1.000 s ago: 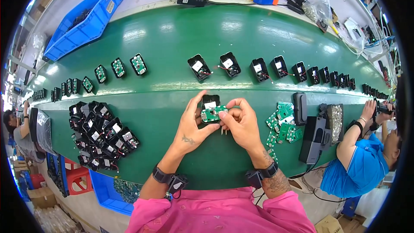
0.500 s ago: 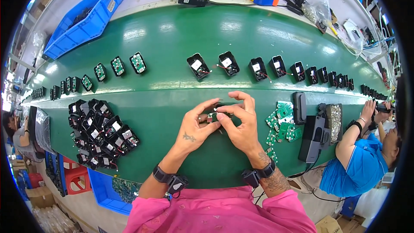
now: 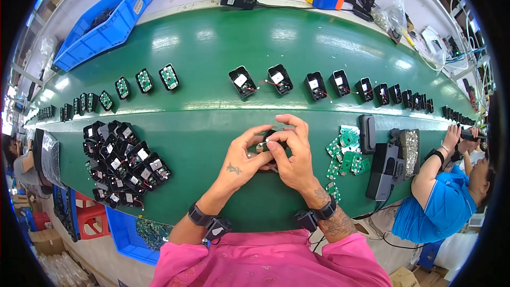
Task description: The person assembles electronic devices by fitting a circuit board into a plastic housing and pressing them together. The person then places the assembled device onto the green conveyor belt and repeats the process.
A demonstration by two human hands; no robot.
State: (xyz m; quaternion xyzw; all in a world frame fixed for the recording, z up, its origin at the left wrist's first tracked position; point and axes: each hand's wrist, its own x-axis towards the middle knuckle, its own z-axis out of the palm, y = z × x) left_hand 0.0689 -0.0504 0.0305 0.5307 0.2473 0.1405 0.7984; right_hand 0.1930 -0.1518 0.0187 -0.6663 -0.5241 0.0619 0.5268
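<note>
My left hand (image 3: 240, 155) and my right hand (image 3: 295, 154) meet over the near middle of the green table, both closed around a small black housing (image 3: 271, 134). A small green circuit board (image 3: 261, 148) with a pale part shows between my left fingers and my right thumb. Fingers cover most of both pieces, so I cannot tell how they sit together. Right of my hands lies a loose pile of green circuit boards (image 3: 348, 151). To the left is a heap of black housings (image 3: 121, 162) with white parts and thin red wires.
Open black housings (image 3: 279, 79) stand in a row across the table, and board-filled ones (image 3: 169, 77) continue leftward. A grey-black device (image 3: 383, 170) stands right, beside a tray of small metal parts (image 3: 410, 151). A blue crate (image 3: 106, 26) sits far left. A co-worker (image 3: 438, 194) works at right.
My fingers have shifted around the small housing, with the right hand's fingers curling in a little closer. Both hands remain in nearly the same place.
</note>
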